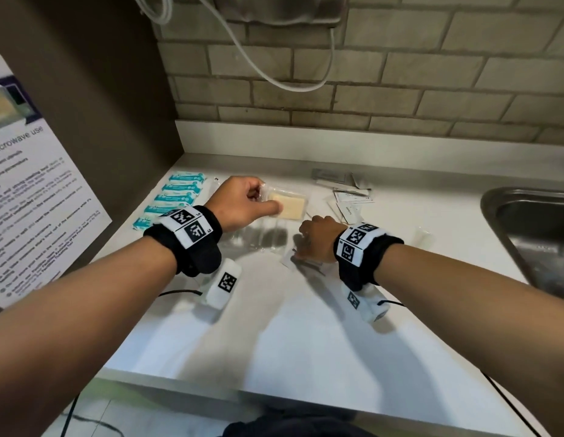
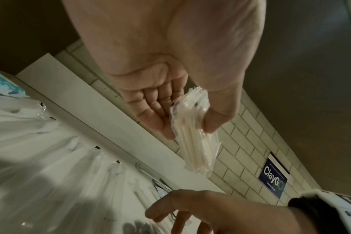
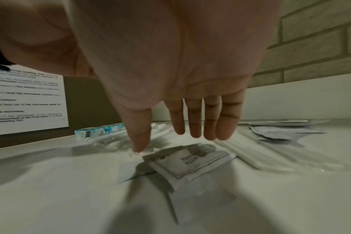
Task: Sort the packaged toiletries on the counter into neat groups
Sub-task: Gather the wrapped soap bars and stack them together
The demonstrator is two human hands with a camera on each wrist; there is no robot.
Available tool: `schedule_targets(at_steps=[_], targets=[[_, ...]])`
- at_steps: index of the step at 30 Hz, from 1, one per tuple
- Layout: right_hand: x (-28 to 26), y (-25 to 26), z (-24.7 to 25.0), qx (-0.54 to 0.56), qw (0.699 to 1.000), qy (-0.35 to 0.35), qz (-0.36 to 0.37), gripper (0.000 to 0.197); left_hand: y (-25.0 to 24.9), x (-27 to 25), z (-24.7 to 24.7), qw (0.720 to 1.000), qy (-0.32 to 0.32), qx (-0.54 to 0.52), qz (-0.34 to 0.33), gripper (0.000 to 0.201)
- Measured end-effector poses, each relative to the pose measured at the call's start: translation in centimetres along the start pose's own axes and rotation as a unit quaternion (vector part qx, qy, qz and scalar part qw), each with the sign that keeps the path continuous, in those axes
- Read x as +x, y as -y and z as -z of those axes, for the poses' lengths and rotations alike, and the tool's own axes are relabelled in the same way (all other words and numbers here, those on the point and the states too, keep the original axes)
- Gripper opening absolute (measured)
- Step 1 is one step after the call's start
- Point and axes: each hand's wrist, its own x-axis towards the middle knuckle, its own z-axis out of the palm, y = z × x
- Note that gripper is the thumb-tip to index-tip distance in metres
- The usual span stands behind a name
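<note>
My left hand (image 1: pixel 264 200) hovers over the back of the white counter (image 1: pixel 305 335) and pinches a clear packet of pale sticks (image 1: pixel 288 205) between thumb and fingers. The left wrist view shows the same packet (image 2: pixel 192 142) hanging from that hand (image 2: pixel 188 129). My right hand (image 1: pixel 307 244) is lower, fingers straight and pointing down over a small pile of white sachets (image 3: pixel 188 159). In the right wrist view its thumb tip touches the counter beside them, and the hand (image 3: pixel 174 142) holds nothing. Several teal packets (image 1: pixel 175 197) lie in a neat row at the left.
Clear-wrapped long items (image 1: pixel 258 238) lie between my hands. More white sachets (image 1: pixel 350 197) are scattered at the back right. A steel sink (image 1: pixel 532 234) takes up the right edge. A brown side panel with a notice (image 1: pixel 31 197) bounds the left, and a brick wall (image 1: pixel 369 89) the back.
</note>
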Motion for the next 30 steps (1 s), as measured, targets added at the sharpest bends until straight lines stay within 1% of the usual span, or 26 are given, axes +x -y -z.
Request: schedule_targets(at_steps=[2, 6, 9, 13, 15, 16, 18, 22, 23, 26, 28, 30], targets=[[0.1, 0.1, 0.0, 0.0, 1.0, 0.011, 0.007, 0.056, 0.1, 0.1, -0.2, 1.0, 0.006, 0.015, 0.001, 0.034], [0.0, -0.1, -0.7, 0.015, 1.0, 0.025, -0.002, 0.053, 0.0, 0.3, -0.6, 1.0, 0.016, 0.022, 0.005, 0.025], [0.1, -1.2, -0.5, 0.011, 0.998, 0.063, 0.013, 0.05, 0.3, 0.9, -1.1, 0.999, 0.027, 0.024, 0.009, 0.026], [0.0, -3.5, -0.2, -0.009, 0.997, 0.08, 0.007, 0.049, 0.6, 1.9, -2.3, 0.998, 0.057, 0.028, 0.008, 0.021], [-0.2, -4.9, 0.0, -0.01, 0.995, 0.098, -0.022, 0.034, 0.6, 2.4, -3.3, 0.996, 0.078, 0.043, 0.011, 0.021], [-0.2, -5.8, 0.2, -0.007, 0.994, 0.102, -0.035, 0.03, 0.6, 2.6, -3.9, 0.995, 0.089, 0.049, 0.016, 0.021], [-0.7, -7.3, 0.9, -0.002, 0.993, 0.106, -0.053, 0.035, 0.7, 3.3, -5.2, 0.992, 0.109, 0.057, 0.024, 0.021], [-0.6, -10.1, 1.3, 0.004, 0.994, 0.087, -0.064, 0.045, 0.8, 4.5, -7.6, 0.985, 0.142, 0.09, 0.024, 0.018], [-0.4, -10.5, 1.4, 0.011, 0.994, 0.084, -0.066, 0.044, 0.8, 4.7, -8.2, 0.982, 0.155, 0.104, 0.027, 0.018], [0.1, -10.9, 1.6, 0.007, 0.995, 0.082, -0.059, 0.03, 0.8, 5.2, -9.8, 0.972, 0.194, 0.126, 0.047, 0.021], [0.4, -11.1, 1.7, 0.011, 0.996, 0.078, -0.048, 0.03, 0.9, 5.5, -10.5, 0.969, 0.203, 0.125, 0.068, 0.026], [0.7, -11.5, 1.3, 0.021, 0.997, 0.07, -0.037, 0.032, 0.9, 5.6, -10.9, 0.968, 0.202, 0.126, 0.083, 0.027]])
